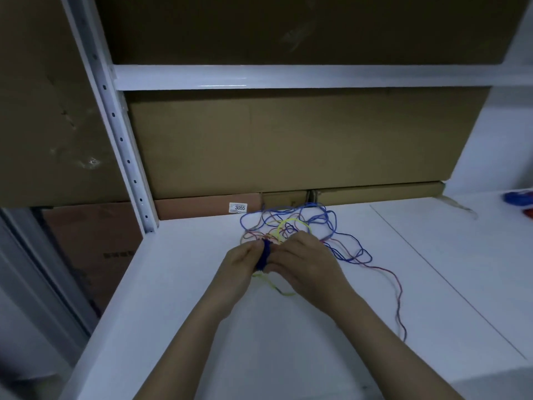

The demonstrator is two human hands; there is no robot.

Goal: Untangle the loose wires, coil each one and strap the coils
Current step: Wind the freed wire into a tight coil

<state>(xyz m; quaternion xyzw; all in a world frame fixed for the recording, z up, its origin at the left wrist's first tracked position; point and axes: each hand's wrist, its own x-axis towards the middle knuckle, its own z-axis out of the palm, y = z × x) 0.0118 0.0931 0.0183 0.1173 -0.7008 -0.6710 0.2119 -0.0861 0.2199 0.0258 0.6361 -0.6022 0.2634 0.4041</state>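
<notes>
Hands meet over the white shelf surface (178, 298), just near of the wire tangle. The left hand (240, 262) has its fingers curled inward and its fingertips closed on the left side of a dark blue strap (266, 255). The right hand (302, 262) mirrors it, fingers curled, thumb and fingertips pinching the right side of the same strap. The strap stands between the two hands as a short, dark, upright band; whether it is wrapped fully round a coil cannot be told. A yellow wire (274, 287) hangs out below the strap and trails toward the near side, looping under the right hand.

The loose wires (302, 223) lie spread on the shelf just beyond the hands. Blue strands form the widest loops, a yellow loop sits near the middle, and reddish strands run among them. One red and blue strand (399, 298) trails off to the right and near side.

Brown cardboard boxes (288, 145) stand against the far side of the shelf. A small white label (238, 207) on the lower box reads "3055"; the finer print above the number is too small to read. At the far right edge lie a blue bundle (517, 197) and a red item, both partly cut off. A perforated white upright (121, 140) stands at the left.
</notes>
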